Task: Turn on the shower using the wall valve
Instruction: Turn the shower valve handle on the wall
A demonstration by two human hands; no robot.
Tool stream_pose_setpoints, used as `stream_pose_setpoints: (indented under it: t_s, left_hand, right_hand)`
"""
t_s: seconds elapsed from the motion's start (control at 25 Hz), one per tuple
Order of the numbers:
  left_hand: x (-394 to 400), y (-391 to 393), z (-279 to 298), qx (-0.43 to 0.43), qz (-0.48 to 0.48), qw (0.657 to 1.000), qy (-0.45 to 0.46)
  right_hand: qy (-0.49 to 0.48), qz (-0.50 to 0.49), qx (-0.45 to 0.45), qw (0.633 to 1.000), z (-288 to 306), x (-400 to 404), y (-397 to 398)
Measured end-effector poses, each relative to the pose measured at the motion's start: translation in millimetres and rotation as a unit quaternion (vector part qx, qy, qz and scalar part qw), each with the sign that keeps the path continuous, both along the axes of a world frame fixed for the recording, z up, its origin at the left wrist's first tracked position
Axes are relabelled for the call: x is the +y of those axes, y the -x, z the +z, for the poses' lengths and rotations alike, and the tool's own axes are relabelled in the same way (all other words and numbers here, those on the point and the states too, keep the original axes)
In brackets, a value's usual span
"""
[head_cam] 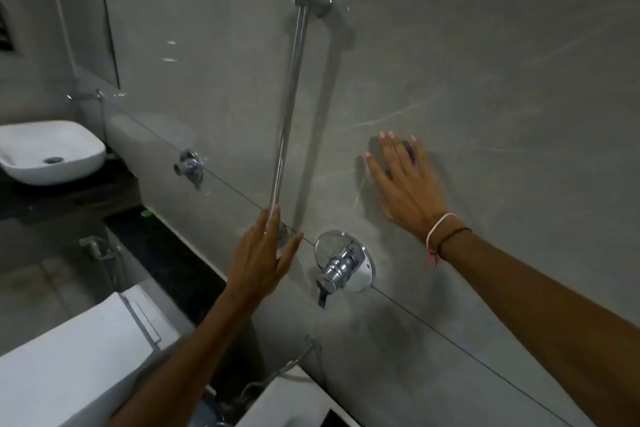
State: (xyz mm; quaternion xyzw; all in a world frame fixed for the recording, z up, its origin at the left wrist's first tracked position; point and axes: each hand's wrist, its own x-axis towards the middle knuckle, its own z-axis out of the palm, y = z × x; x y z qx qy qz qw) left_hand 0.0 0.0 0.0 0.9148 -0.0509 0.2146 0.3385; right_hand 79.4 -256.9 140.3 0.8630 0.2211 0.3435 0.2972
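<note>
Chrome wall valve [343, 263] sat on the grey tiled wall [485, 80], lever hanging down, left hand [263, 253] open and empty just beside it, fingers over the rail [289, 104], right hand [403, 180] spread flat against the wall above.

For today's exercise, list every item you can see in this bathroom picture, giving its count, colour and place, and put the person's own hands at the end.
Wall valve: one, chrome, on the grey wall, lower centre, lever pointing down.
Rail: one, chrome, slanting on the wall above the valve.
Small tap: one, chrome, on the wall left of the rail.
Basin: one, white, on a dark counter, far left.
Hose: one, metallic, below the valve.
Wristbands: two, one pink and one dark, on the right wrist.
Left hand: open, raised just left of the valve.
Right hand: open, flat against the wall, upper right of the valve.
</note>
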Motion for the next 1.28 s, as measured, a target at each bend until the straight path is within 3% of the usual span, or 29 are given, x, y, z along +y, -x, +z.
stream_pose_setpoints:
  t_s: [0.2,0.48,0.88,1.12,1.28]
  left_hand:
    - [-24.5,-28.6,-68.8,0.132,-0.044,0.983,0.122]
    - [-52.7,-74.1,-121.7,0.269,-0.116,0.902,0.317]
    - [-79.0,-93.4,-184.9,0.308,-0.124,0.843,0.424]
    - [-77.8,-93.5,-184.1,0.299,-0.143,0.855,0.399]
    - [-76.1,-93.7,-169.4,0.29,-0.138,0.88,0.349]
  right_hand:
    - [0.067,0.008,0.016,0.998,-25.3,-11.4,-32.1]
    - [0.118,0.041,-0.078,0.989,-43.6,-33.1,-65.5]
    - [0.105,0.061,-0.087,0.989,-48.5,-38.0,-71.4]
    - [0.106,0.069,-0.099,0.987,-47.0,-35.7,-70.3]
    - [0.11,0.062,-0.098,0.987,-46.7,-34.5,-66.9]
